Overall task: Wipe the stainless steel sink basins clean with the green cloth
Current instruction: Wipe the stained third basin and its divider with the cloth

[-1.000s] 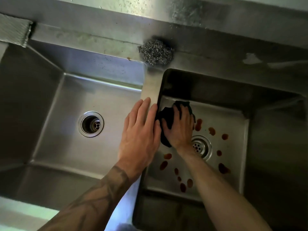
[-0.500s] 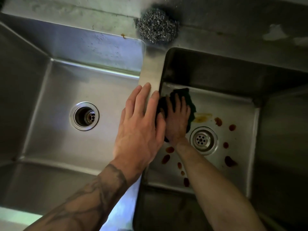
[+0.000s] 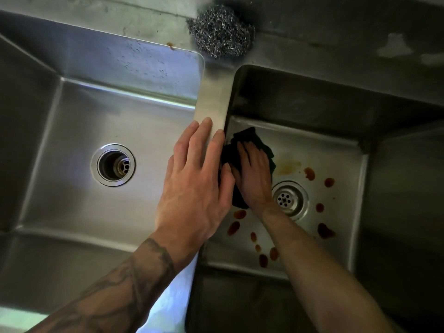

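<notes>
The left hand (image 3: 197, 183) lay flat, palm down, on the divider (image 3: 213, 104) between the two basins. Its fingers were straight, close together and pointing away from the person, and it grasped nothing. Its thumb sat at the divider's right edge, just beside the right hand (image 3: 254, 176). A dark tattoo (image 3: 120, 284) wrapped the left forearm.

The right arm reached down into the right basin (image 3: 336, 152). That hand was spread palm down on the cloth (image 3: 254, 135), its fingers stretched out and pressing the cloth to the floor rather than curling round it. The cloth lay in the far left corner of the right basin, between the left wall and the strainer (image 3: 288, 200).

The cloth was dark green, soft and crumpled, and showed beyond the fingertips and on both sides of the hand. Both basins were brushed steel, rectangular, with flat floors and straight walls. The left basin (image 3: 144, 131) had a round open drain (image 3: 113, 164) with a deep cup, and fine droplets on its back wall. The strainer was a round plate pierced with small holes. Glossy red-brown spots (image 3: 308, 173) were scattered around it, and a thin yellowish smear (image 3: 287, 167) lay just right of the cloth. A scourer (image 3: 221, 30), a round tangle of steel wire, sat on the ledge (image 3: 336, 56) behind the divider.
</notes>
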`<state>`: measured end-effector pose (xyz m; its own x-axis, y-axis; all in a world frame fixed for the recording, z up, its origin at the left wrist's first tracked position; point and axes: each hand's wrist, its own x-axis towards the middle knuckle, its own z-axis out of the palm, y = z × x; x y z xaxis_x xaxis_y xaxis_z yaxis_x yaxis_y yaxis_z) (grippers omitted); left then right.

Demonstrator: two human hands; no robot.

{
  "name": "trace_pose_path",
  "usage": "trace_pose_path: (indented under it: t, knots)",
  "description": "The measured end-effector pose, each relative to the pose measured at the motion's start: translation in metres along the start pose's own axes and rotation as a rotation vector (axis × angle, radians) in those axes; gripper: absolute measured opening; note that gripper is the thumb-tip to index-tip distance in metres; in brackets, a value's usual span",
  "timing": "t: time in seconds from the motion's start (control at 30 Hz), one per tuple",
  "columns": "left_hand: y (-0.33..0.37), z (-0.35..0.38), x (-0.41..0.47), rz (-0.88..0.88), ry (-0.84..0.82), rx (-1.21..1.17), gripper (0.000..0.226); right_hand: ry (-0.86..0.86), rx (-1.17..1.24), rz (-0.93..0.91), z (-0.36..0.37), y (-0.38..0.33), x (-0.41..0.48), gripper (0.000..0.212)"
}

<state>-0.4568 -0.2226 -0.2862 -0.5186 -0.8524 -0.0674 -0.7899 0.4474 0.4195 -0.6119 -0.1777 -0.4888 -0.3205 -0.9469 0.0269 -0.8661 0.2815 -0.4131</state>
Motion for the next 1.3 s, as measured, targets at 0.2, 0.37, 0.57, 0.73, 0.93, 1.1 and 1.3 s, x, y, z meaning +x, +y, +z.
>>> trace_pose_path:
  t: [0.2, 0.37, 0.57, 0.73, 0.93, 1.1, 1.3]
  knots:
    - [-0.005, -0.002, 0.005, 0.041, -0.085, 0.104, 0.057, 0.147, -0.086, 0.294, -0.006, 0.030, 0.018, 0.050]
    - [-0.001, -0.006, 0.002, 0.032, -0.030, 0.021, 0.052, 0.000, -0.014, 0.023, 0.008, -0.020, -0.009, 0.055]
    - [-0.003, -0.004, 0.001, 0.053, -0.005, 0.076, 0.056, -0.029, -0.112, -0.026, -0.010, 0.043, -0.012, 0.054]
    - [-0.006, 0.000, 0.001, 0.067, 0.031, 0.070, 0.055, 0.113, -0.105, 0.212, 0.005, -0.004, 0.030, 0.054]
    - [-0.004, 0.001, 0.001, 0.066, 0.030, 0.091, 0.056, -0.062, -0.121, -0.111, -0.004, 0.025, -0.016, 0.057]
    - [-0.006, 0.004, 0.001, 0.086, 0.062, 0.102, 0.054, 0.149, -0.151, 0.372, -0.001, 0.024, 0.027, 0.054]
    - [-0.003, 0.001, 0.000, 0.056, 0.037, 0.075, 0.055, -0.068, -0.095, -0.106, 0.007, 0.002, -0.030, 0.056]
